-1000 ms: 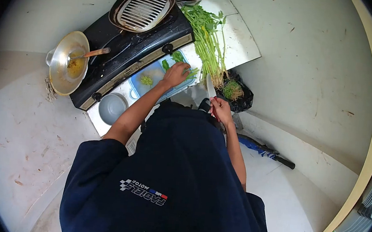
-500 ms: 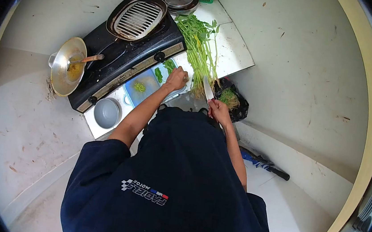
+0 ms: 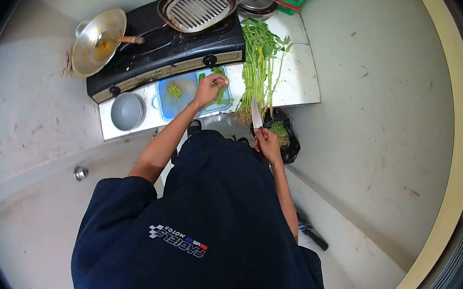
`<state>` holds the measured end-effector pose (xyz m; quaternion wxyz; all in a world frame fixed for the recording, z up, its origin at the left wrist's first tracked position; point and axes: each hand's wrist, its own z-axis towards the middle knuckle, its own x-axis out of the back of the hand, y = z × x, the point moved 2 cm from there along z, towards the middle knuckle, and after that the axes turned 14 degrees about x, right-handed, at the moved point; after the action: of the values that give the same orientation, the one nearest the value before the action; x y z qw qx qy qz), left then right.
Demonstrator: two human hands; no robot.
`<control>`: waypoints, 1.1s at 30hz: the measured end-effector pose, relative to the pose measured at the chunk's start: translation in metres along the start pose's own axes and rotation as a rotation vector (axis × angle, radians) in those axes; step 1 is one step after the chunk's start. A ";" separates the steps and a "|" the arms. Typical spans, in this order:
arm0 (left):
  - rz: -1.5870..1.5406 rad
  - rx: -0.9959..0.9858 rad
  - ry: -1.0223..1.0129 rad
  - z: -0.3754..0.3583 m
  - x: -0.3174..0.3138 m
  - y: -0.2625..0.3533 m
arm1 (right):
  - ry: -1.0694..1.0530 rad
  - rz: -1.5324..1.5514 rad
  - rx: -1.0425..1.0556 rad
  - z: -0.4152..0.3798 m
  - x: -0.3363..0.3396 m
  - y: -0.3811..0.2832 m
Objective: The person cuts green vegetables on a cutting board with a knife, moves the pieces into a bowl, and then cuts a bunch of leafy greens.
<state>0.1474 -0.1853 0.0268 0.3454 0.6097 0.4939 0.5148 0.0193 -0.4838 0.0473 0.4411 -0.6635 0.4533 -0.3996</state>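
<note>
The left hand [image 3: 209,88] rests on the blue cutting board [image 3: 183,92], just in front of the black stove [image 3: 162,54], its fingers pinching a green stem [image 3: 220,94]. Right of the board, the right hand [image 3: 268,143] grips a knife [image 3: 255,115] — blade up — beside the bundle of greens [image 3: 259,63].

Left hand [image 3: 209,89] reaching forward, fingers pinched, right hand [image 3: 268,143] fisted

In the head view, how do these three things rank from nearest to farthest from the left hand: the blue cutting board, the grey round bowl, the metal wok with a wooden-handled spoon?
1. Blue cutting board: directly under the left hand.
2. Grey round bowl: further left, on the white counter.
3. Metal wok with a wooden-handled spoon: far left, beside the black stove.
</note>
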 end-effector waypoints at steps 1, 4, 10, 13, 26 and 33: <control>-0.106 0.076 0.017 -0.002 0.005 -0.001 | -0.028 0.016 -0.002 0.002 -0.001 -0.003; -0.496 0.337 0.085 -0.026 0.016 0.010 | -0.120 -0.061 0.006 0.009 -0.006 -0.026; -1.100 0.486 0.199 -0.073 0.025 0.010 | -0.412 -0.063 0.022 0.039 -0.039 -0.041; -1.161 0.509 0.429 -0.094 0.033 -0.001 | -0.512 0.093 -0.007 0.045 -0.062 -0.041; -1.368 0.560 0.663 -0.134 0.079 -0.047 | -0.745 0.066 -0.089 0.078 -0.112 -0.052; -1.231 0.581 0.584 -0.105 0.122 -0.072 | -0.776 -0.067 -0.046 0.111 -0.145 -0.063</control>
<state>0.0252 -0.0575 0.0192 0.2508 0.1275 0.9346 0.2178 0.0986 -0.3078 0.0555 0.5513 -0.7896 0.2397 -0.1230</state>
